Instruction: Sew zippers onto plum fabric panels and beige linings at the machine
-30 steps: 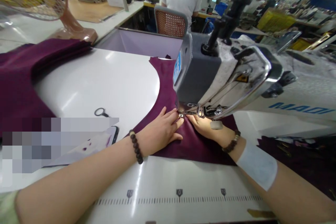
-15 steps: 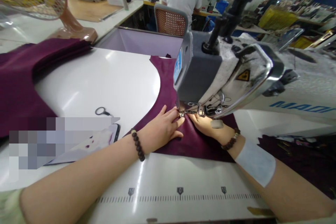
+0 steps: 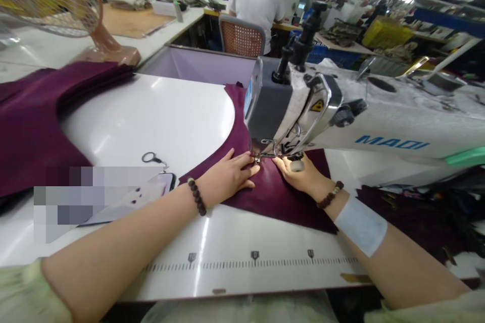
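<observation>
Cloth [image 3: 278,194] in dark maroon lies on the white table [image 3: 235,280], passing beneath the sewing machine [image 3: 271,96] and its presser foot [image 3: 257,160]. The left hand [image 3: 229,175] rests palm down on it, fingers spread, the tips just beside the foot. Across from it, the right hand [image 3: 303,176] stretches its fingers toward the foot — whether they pinch the fabric, I cannot tell. Left of both, a phone [image 3: 146,194] lies near more maroon pieces [image 3: 30,126].

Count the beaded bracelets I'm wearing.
2. One bracelet is worn just behind your left hand, which rests on the maroon cloth; the other bracelet is between your right hand and the pale patch. Any under your sleeves would be hidden.
</observation>
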